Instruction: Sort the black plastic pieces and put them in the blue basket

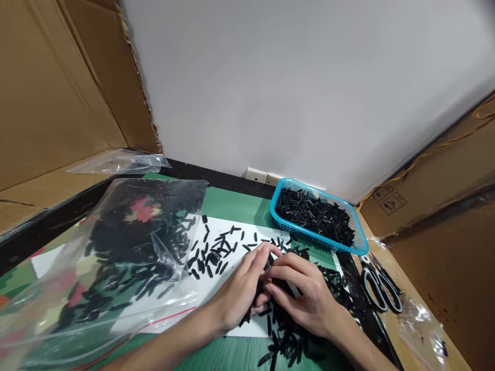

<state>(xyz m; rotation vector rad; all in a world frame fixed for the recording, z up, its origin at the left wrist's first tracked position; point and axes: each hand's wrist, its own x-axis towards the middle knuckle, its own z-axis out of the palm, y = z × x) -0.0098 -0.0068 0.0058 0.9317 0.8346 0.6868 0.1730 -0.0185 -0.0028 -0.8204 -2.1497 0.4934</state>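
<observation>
One camera only, worn on the person's head, looks forward and down from close above the green table mat [232, 206]. It faces the white wall [309, 87] at twelve o'clock; brown cardboard panels [50, 87] flank it at ten and two.

My left grip [242, 288] and right grip [305, 293] meet over a small black piece [267, 264] amid the loose black pieces [216, 255] on the bench [232, 206]; a blue basket [361, 246] sits at its far right corner.
</observation>
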